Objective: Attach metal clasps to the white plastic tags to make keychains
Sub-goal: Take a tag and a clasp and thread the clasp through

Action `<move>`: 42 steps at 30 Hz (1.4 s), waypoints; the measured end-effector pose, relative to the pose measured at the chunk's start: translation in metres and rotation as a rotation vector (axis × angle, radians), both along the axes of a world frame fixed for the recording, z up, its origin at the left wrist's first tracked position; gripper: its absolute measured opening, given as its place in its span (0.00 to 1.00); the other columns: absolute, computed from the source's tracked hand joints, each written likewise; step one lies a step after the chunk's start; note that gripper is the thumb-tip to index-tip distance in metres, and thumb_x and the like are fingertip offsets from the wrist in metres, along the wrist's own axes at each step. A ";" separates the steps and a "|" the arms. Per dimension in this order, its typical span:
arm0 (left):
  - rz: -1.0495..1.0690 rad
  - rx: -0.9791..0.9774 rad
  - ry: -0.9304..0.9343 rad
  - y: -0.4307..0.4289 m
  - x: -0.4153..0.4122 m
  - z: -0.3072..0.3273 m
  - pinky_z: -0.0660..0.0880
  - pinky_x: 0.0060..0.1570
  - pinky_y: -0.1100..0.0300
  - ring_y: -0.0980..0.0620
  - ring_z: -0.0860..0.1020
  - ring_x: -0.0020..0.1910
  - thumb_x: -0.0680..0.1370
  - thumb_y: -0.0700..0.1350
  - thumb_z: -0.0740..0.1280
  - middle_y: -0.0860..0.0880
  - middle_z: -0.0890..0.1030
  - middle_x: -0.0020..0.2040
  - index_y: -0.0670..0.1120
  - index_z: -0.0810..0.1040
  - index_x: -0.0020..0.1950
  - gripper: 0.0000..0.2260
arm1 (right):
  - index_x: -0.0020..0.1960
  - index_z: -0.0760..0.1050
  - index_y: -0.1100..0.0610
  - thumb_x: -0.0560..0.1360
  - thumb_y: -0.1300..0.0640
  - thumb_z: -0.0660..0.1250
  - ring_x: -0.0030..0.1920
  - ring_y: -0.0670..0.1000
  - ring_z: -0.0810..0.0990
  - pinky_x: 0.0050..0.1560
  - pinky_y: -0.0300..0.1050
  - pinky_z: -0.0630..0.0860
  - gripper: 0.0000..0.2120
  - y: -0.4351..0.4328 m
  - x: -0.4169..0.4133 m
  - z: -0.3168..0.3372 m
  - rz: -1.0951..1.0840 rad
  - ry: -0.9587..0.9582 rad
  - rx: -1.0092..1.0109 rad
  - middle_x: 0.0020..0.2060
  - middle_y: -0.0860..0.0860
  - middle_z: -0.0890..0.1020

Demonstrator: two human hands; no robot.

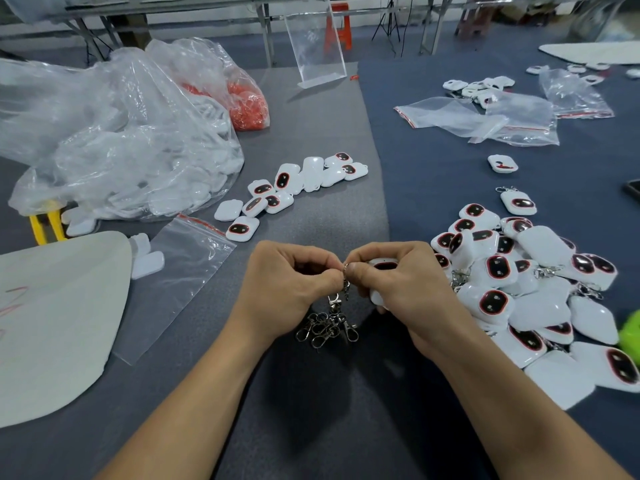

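Clasp (346, 289) pinched by left hand (287, 282), tag (382, 264) gripped in right hand (403, 284); loose clasps (325, 329) beneath.

— What covers the table (311, 109)?
— Grey felt, with a darker blue mat (450, 209) laid over its right side.
— And beyond it?
— A grey floor (367, 46), the metal legs (267, 36) of other tables, an orange stool (343, 32) and a black tripod (388, 22).
— The light?
— Even, casting soft shadows.
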State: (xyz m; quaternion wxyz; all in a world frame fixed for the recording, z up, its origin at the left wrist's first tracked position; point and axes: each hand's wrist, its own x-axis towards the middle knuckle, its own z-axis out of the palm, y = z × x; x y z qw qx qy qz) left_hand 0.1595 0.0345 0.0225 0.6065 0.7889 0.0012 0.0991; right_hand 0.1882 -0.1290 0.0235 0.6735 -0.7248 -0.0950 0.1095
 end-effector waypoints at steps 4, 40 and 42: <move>-0.005 -0.019 0.005 -0.002 0.000 0.000 0.64 0.25 0.66 0.57 0.67 0.24 0.65 0.40 0.73 0.52 0.75 0.25 0.50 0.85 0.34 0.05 | 0.37 0.85 0.56 0.73 0.67 0.75 0.24 0.44 0.72 0.25 0.34 0.67 0.09 -0.001 0.001 -0.001 0.016 -0.007 0.017 0.24 0.49 0.78; -0.063 0.852 -0.157 -0.014 -0.001 -0.005 0.69 0.45 0.58 0.57 0.72 0.33 0.67 0.51 0.71 0.58 0.77 0.31 0.53 0.85 0.40 0.05 | 0.42 0.84 0.47 0.74 0.68 0.72 0.36 0.38 0.80 0.39 0.32 0.76 0.15 -0.017 0.013 -0.005 -0.202 -0.159 -0.160 0.36 0.41 0.85; -0.058 0.698 -0.064 -0.013 0.000 -0.004 0.69 0.39 0.61 0.58 0.73 0.33 0.67 0.50 0.74 0.59 0.76 0.30 0.54 0.86 0.41 0.04 | 0.43 0.84 0.46 0.72 0.65 0.75 0.38 0.38 0.82 0.41 0.30 0.76 0.12 -0.016 0.012 -0.005 -0.181 -0.217 -0.222 0.37 0.40 0.86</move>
